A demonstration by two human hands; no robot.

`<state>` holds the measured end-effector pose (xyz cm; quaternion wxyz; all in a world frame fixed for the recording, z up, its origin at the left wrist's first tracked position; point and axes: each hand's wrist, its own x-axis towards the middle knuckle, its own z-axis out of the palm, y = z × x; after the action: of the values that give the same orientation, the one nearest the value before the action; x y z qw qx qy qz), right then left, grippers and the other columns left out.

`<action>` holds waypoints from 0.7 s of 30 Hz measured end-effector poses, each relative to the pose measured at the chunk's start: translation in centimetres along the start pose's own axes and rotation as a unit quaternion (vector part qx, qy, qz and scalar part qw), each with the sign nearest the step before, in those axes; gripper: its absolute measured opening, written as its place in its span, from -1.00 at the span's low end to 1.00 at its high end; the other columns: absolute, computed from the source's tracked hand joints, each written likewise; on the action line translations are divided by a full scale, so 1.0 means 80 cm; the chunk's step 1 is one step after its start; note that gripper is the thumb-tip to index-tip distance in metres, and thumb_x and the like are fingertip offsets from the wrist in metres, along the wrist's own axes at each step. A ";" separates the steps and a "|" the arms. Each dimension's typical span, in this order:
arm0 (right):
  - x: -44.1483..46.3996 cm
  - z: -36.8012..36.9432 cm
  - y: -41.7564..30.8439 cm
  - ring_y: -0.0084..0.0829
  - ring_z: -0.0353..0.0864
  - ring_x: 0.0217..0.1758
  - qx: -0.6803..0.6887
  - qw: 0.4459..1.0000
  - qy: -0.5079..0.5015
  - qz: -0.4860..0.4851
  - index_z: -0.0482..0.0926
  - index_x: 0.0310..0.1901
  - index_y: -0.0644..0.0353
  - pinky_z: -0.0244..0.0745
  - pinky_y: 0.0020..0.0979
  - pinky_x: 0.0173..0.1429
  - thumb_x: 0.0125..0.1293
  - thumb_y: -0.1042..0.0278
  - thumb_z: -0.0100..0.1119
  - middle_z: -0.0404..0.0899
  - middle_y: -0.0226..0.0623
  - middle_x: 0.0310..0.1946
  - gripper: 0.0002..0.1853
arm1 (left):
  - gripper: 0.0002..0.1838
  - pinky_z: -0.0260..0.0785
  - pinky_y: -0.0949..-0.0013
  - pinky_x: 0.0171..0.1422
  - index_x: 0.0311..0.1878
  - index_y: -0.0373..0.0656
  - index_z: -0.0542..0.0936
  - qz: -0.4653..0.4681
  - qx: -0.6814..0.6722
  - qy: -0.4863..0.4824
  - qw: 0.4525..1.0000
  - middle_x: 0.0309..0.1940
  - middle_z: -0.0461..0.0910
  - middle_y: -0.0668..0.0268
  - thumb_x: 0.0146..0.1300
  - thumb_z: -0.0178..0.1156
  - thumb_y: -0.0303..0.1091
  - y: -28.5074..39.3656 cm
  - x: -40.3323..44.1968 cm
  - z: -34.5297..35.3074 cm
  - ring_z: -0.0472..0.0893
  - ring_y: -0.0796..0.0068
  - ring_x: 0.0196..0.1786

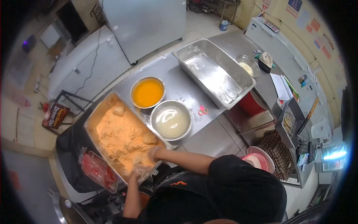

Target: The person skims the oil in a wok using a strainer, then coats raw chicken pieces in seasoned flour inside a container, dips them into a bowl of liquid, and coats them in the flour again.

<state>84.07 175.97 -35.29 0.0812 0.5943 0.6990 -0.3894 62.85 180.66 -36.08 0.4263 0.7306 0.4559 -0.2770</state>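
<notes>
crumbly orange powder (121,130), few pale rounded clods (150,138) on top | in deep rectangular metal tray (94,116) beside round metal bowls (171,103) | left hand (140,172), right hand (153,153) at powder near tray corner, fingers partly hidden, grip: can't tell

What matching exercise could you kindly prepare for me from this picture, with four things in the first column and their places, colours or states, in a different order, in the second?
Column one:
1. Scissors
2. Metal bowl nearer the scissors
3. Person's left hand
4. Metal bowl farther from the scissors

Column two:
A. Inside the tray with the orange powder
B. Filled with orange liquid
C. Pink and green
D. Containing a pale liquid

Right pairs: 1-C, 2-D, 3-A, 4-B.
</notes>
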 end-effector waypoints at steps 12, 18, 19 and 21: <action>-0.072 -0.058 -0.001 -0.11 0.75 0.12 0.021 0.992 0.072 -0.104 0.77 -0.07 0.30 0.64 -0.08 0.10 0.16 0.31 0.25 0.74 -0.03 0.04 -0.65 | -0.70 0.44 0.22 -0.26 -0.04 -0.20 0.72 -0.027 -0.209 0.201 0.957 -0.33 0.66 0.29 0.33 0.30 -0.17 0.082 -0.088 -0.024 0.55 0.33 -0.34; -0.048 -0.080 0.009 -0.01 0.71 0.13 -0.007 0.964 0.264 0.004 0.74 -0.03 0.36 0.61 -0.14 0.16 0.22 0.28 0.23 0.69 0.20 0.00 -0.63 | -0.39 0.48 0.11 0.06 0.24 -0.34 0.59 -0.119 -0.271 0.363 0.883 0.13 0.66 0.06 0.42 0.25 0.05 0.043 -0.071 -0.048 0.59 0.21 -0.04; -0.053 -0.086 0.006 -0.01 0.71 0.13 -0.014 0.967 0.253 -0.007 0.74 -0.03 0.36 0.61 -0.14 0.16 0.22 0.28 0.23 0.69 0.20 0.00 -0.63 | -0.36 0.48 0.11 0.07 0.25 -0.34 0.58 -0.116 -0.358 0.392 0.839 0.15 0.65 0.07 0.39 0.28 0.07 0.037 -0.059 -0.052 0.59 0.21 -0.02; -0.061 -0.103 0.004 0.00 0.64 0.24 0.123 0.958 0.259 0.033 0.59 0.19 0.41 0.53 -0.15 0.28 0.26 0.16 0.27 0.64 0.18 0.13 -0.44 | -0.29 0.48 0.12 0.08 0.27 -0.34 0.57 -0.082 -0.418 0.332 0.841 0.20 0.63 0.09 0.31 0.35 0.11 0.035 -0.036 -0.059 0.59 0.22 0.02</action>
<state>88.62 177.50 -26.98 -0.1631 0.7027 0.6231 -0.3023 64.19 182.97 -30.51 0.4902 0.4911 0.7008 0.1655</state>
